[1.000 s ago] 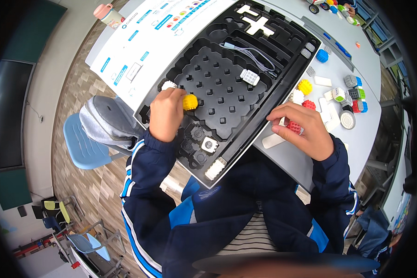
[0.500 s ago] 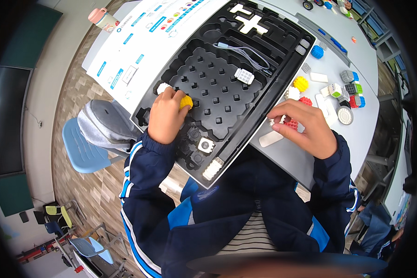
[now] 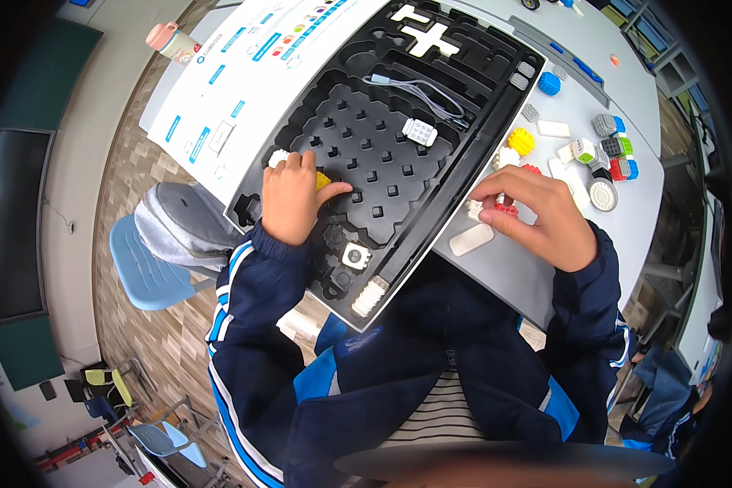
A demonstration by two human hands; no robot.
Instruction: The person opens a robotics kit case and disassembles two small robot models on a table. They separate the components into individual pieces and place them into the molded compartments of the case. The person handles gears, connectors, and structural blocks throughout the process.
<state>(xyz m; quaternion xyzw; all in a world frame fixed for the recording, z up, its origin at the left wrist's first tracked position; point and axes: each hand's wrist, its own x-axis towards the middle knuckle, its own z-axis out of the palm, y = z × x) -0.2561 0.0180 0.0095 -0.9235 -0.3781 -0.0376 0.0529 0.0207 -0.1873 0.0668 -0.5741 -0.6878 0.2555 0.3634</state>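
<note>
My left hand [image 3: 291, 199] rests at the left side of the black moulded tray [image 3: 351, 167], thumb stretched out to the right. Partly hidden by its fingers is a yellow knobbly block [image 3: 323, 180], sitting in the tray. A white block [image 3: 277, 158] shows just past the fingertips. Over the table to the tray's right, my right hand [image 3: 538, 213] has its thumb and index finger closed on a small white studded block [image 3: 474, 210]. A red studded block [image 3: 507, 208] lies partly hidden under that hand. Beside it is a flat white piece [image 3: 471, 240].
Inside the tray lie a white block [image 3: 420, 131], a cable [image 3: 423, 91], a cross-shaped white piece [image 3: 429, 41] and a white square module [image 3: 355, 255]. Yellow [image 3: 521, 141], blue [image 3: 549, 83] and several other blocks stand on the right table. A bottle [image 3: 171, 41] is at upper left.
My left thumb has moved off the yellow block and now points right, while the fingers cover more of it. My right fingers have closed in on the white block.
</note>
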